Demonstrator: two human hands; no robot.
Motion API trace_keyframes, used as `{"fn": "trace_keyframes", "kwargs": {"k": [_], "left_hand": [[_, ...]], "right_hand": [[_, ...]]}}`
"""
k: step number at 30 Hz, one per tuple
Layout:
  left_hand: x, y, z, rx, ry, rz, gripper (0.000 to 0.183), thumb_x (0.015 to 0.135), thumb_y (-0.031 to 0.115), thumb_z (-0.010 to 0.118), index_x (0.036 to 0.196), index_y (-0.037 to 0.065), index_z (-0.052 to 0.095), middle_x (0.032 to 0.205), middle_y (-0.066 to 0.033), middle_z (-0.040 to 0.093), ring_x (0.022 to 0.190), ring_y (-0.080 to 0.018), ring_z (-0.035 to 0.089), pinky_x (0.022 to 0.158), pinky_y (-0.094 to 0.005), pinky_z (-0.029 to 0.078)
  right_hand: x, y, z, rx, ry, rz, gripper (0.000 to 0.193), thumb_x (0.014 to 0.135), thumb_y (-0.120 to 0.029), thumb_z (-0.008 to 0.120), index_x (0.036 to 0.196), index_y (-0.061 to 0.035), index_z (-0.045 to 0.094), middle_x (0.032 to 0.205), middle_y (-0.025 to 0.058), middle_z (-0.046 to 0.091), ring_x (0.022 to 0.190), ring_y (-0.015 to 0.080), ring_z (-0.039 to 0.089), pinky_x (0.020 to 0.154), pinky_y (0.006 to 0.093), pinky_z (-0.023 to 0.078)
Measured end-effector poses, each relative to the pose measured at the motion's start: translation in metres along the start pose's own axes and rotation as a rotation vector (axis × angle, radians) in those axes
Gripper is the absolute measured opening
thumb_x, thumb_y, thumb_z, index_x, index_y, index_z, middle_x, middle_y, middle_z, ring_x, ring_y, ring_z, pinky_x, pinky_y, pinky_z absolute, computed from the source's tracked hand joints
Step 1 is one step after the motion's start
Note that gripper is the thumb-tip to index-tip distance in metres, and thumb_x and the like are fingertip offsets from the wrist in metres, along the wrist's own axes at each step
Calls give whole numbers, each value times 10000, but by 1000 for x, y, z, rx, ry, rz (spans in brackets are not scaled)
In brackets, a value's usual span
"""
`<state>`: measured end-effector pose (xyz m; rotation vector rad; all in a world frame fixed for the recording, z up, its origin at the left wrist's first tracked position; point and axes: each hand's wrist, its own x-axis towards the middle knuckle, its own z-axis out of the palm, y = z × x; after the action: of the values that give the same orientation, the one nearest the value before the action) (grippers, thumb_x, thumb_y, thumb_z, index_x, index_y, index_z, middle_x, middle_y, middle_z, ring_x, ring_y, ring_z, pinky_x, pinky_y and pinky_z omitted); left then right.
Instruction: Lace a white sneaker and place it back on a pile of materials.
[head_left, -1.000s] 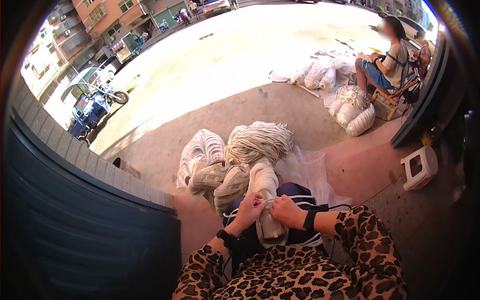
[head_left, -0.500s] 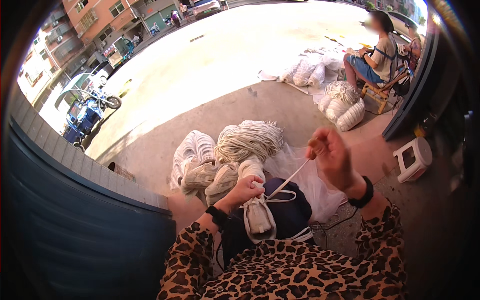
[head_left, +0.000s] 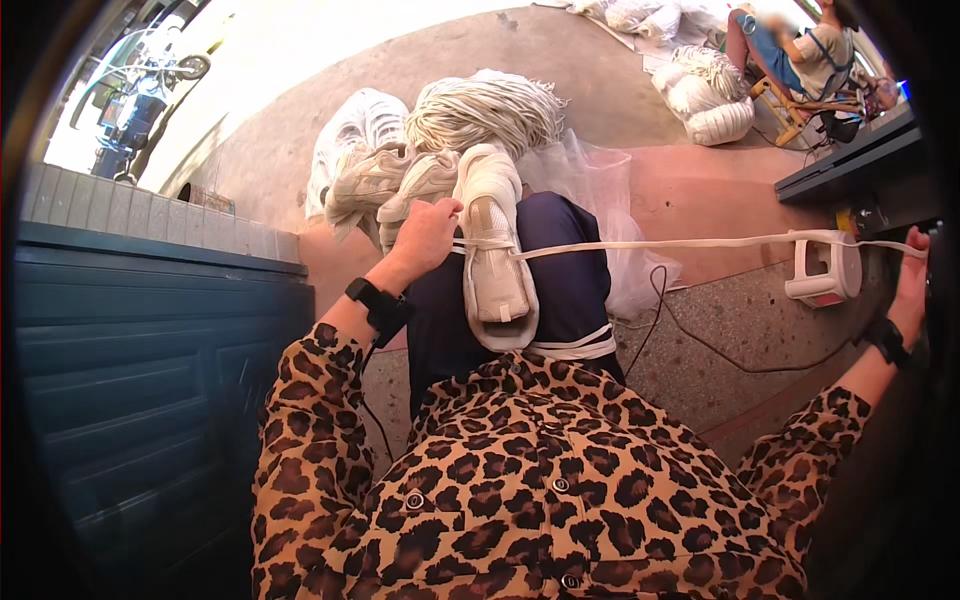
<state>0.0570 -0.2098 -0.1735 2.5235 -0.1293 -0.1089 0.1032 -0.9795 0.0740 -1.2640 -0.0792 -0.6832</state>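
Note:
A beige sneaker (head_left: pixel 500 285) lies across my lap, its heel toward me. A long cream shoelace (head_left: pixel 680 243) runs from its eyelets, stretched out to the far right. My right hand (head_left: pixel 910 285) grips that lace near its end, arm reaching wide. My left hand (head_left: pixel 428 238) is closed at the sneaker's left side, with a short piece of lace showing between its fingers and the shoe. More beige sneakers (head_left: pixel 365 182) sit just beyond my left hand. A thick bundle of cream laces (head_left: pixel 485 108) lies behind them. Some laces (head_left: pixel 575 346) are looped round my right thigh.
Clear plastic sheeting (head_left: pixel 600 190) lies right of my knees. A white stool (head_left: pixel 830 272) stands at the right, near a dark cable (head_left: pixel 740 368) on the floor. A blue panelled door (head_left: pixel 150 380) is at my left. Farther off, a person (head_left: pixel 800 55) sits beside wrapped white bundles (head_left: pixel 705 105).
My right hand has swung from above my lap to the far right, drawing the shoelace out long. My left hand has shifted from the sneaker's top to its left side. The view tilts lower.

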Motion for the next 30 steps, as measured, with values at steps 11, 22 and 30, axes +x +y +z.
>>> {"fn": "trace_keyframes", "kwargs": {"k": [11, 22, 30], "left_hand": [[-25, 30, -25, -655, -135, -279, 228, 872, 104, 526, 1078, 11, 552, 755, 9, 553, 702, -118, 501, 666, -255, 429], [-52, 12, -15, -43, -46, 73, 177, 846, 179, 565, 905, 25, 631, 830, -164, 627, 782, -303, 616, 663, -343, 474], [-58, 13, -1, 65, -65, 47, 195, 864, 192, 523, 875, 28, 628, 815, -175, 623, 784, -337, 602, 651, -393, 469]], "right_hand": [[-340, 231, 364, -436, -1088, 483, 192, 828, -228, 620, 871, -43, 651, 753, 1, 614, 687, 70, 538, 620, 226, 443], [-418, 248, 431, -984, -1173, -88, 148, 744, -215, 568, 736, -93, 651, 695, 110, 621, 717, 256, 615, 648, 398, 437], [-423, 251, 435, -1107, -1204, -421, 100, 706, -108, 545, 718, -99, 644, 709, 79, 623, 716, 224, 614, 647, 369, 413]]}}
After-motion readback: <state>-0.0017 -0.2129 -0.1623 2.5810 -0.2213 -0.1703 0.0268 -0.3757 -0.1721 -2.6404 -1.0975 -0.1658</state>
